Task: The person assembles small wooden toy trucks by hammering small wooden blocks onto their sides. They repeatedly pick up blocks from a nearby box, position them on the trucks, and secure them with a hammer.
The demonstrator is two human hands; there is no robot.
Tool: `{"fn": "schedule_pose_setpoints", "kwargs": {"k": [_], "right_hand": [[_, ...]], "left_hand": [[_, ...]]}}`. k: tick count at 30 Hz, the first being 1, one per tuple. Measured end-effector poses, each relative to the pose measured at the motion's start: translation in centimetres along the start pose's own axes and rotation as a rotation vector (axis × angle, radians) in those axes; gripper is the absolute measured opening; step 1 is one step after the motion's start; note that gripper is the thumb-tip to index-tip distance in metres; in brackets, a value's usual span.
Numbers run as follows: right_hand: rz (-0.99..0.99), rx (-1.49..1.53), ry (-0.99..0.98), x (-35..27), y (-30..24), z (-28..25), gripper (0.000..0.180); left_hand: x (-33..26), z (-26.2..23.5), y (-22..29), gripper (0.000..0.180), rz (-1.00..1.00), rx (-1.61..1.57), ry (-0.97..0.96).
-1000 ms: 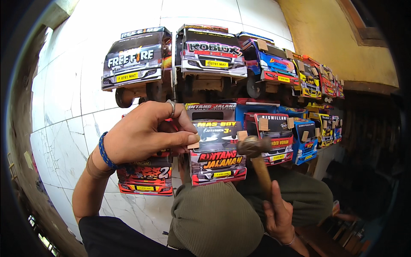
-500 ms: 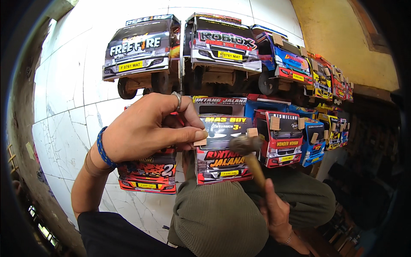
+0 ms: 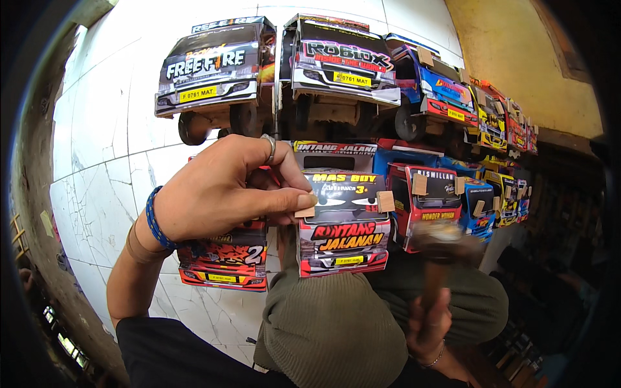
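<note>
- The eyed toy truck (image 3: 343, 223) is taken as the landmark; its printed front is turned toward the person's body.
- A small wooden block (image 3: 305, 212) is set against the left edge of that front, about level with the printed eyes; part of it is covered by the thumb, so its long axis cannot be told.
- At the right edge of the same front, a matching block (image 3: 385, 201) is seen untouched, its long axis roughly upright.
- The left hand (image 3: 239, 187) is placed left of the eyed toy truck; its grip is closed, thumb and fingertips brought together at the small wooden block. Whether anything thin is pinched there cannot be told.
- A hammer (image 3: 437, 268) is clasped in the grip of the right hand (image 3: 427, 326), to the right of the eyed toy truck on its near side.
- The hammer's handle is pointed away from the body, and its blurred head is seen in front of the red truck (image 3: 430, 204), right of the landmark.
- The small wooden block is thus reached leftward from the hammer head, across the whole printed front; the left hand is much the nearer.
</note>
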State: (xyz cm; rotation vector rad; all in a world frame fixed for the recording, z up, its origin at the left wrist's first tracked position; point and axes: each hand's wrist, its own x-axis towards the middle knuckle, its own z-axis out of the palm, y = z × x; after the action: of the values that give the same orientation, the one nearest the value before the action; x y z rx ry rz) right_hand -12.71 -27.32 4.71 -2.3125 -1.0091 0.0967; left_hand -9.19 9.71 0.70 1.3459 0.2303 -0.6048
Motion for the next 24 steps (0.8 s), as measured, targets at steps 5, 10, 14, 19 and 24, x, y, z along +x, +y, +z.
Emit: {"fn": "schedule_pose_setpoints", "kwargs": {"k": [5,10,14,19,24], "right_hand": [[0.043,-0.043,-0.174,0.0,0.1,0.0,0.087],[0.036,-0.021,-0.277,0.3,-0.1,-0.1,0.087],[0.054,-0.022,-0.154,0.6,-0.3,-0.1,0.084],[0.118,-0.041,-0.360,1.2,-0.3,-0.3,0.085],[0.068,0.004,-0.165,1.6,-0.3,-0.3,0.084]], "left_hand": [[0.1,-0.1,0.0,0.017,0.008,-0.017,-0.005],[0.1,0.0,0.0,0.017,-0.019,-0.023,-0.014],[0.0,-0.1,0.0,0.017,-0.027,-0.018,-0.003],[0.1,0.0,-0.2,0.016,0.001,-0.005,-0.010],[0.0,-0.1,-0.3,0.016,0.016,-0.010,-0.006]]}}
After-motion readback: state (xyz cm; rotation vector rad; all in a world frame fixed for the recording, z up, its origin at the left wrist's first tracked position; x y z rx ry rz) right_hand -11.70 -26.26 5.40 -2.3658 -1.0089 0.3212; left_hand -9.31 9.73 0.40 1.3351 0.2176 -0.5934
